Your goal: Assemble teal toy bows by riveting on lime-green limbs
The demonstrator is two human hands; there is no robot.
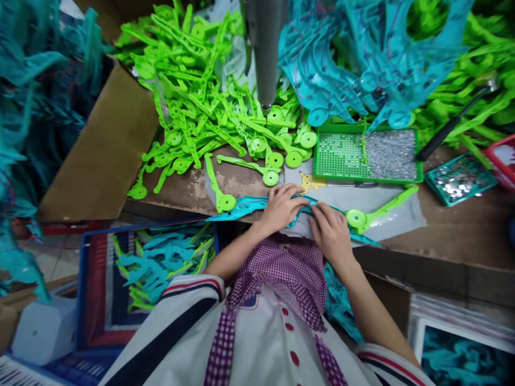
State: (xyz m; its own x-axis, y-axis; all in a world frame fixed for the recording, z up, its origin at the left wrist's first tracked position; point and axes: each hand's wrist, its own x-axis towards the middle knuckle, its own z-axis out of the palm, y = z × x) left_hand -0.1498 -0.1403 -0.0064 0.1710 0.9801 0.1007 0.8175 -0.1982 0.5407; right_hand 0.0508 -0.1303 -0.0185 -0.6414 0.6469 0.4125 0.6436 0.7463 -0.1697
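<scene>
So the long blue piece sits at the near edge of the worktop, partly over a grey plastic sheet, right in front of the person. Left hand and right hand are both palm-down near its middle, fingers bent and touching it. Can't tell if they're really gripping or just pressing, since the undersides are hidden.

My take on working it well: steady it with one hand close to the spot the other is working, press gently, and don't let the overhanging bits twist.

Its long axis runs left to right across the body, right end slightly nearer the person. Both tips taper outward, so I can't call a front. The left green arm and right green arm angle away from the person.
</scene>
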